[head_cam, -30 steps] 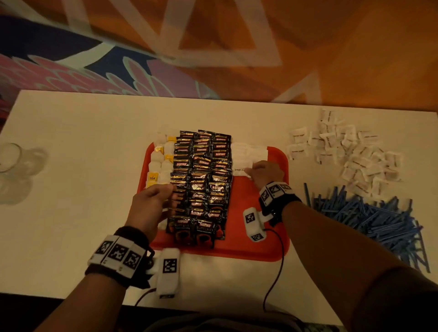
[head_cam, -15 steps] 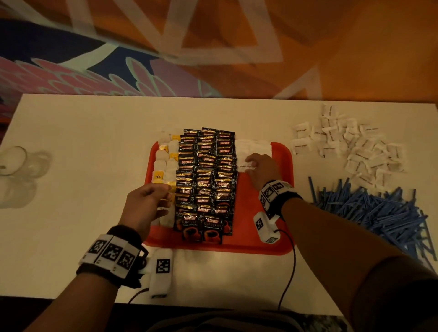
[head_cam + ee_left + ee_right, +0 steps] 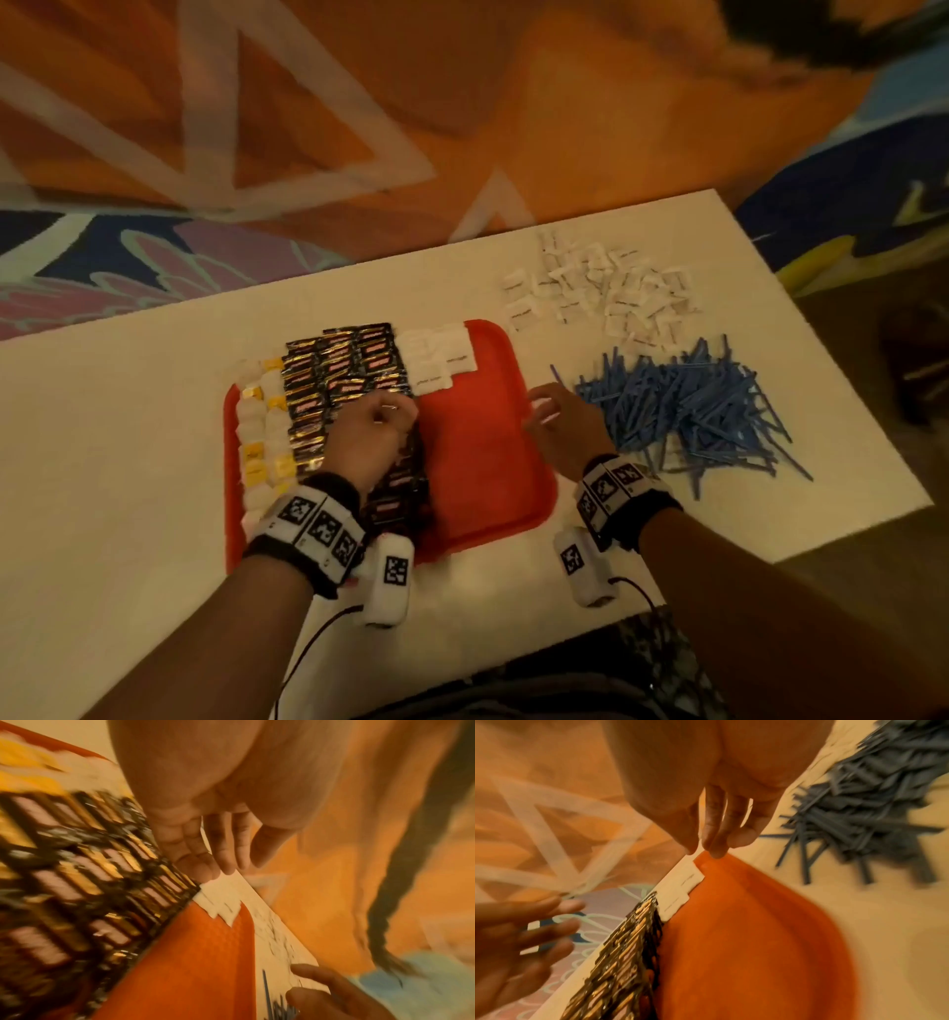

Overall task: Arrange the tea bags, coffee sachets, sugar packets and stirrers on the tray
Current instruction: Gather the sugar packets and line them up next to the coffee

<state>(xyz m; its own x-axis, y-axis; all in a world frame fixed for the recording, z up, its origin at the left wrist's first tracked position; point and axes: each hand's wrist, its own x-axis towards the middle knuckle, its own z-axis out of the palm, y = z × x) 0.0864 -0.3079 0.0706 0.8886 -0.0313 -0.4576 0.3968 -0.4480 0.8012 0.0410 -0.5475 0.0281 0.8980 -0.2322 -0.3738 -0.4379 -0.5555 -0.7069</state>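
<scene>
- The left hand fills the top of the blurred view, palm facing the camera, fingers loosely extended and holding nothing.
- Beside and below the fingers, to the left, lie rows of dark coffee sachets with gold and pink print.
- Just under the fingertips sit white sugar packets on a red tray.
- Farther beyond, at the bottom right, the right hand shows curled fingers near blue stirrers on the pale table.

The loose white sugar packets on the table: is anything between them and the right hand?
Nothing visible: bare white table lies between the right hand and the loose white sugar packets; the blue stirrer pile lies beside that path.
</scene>
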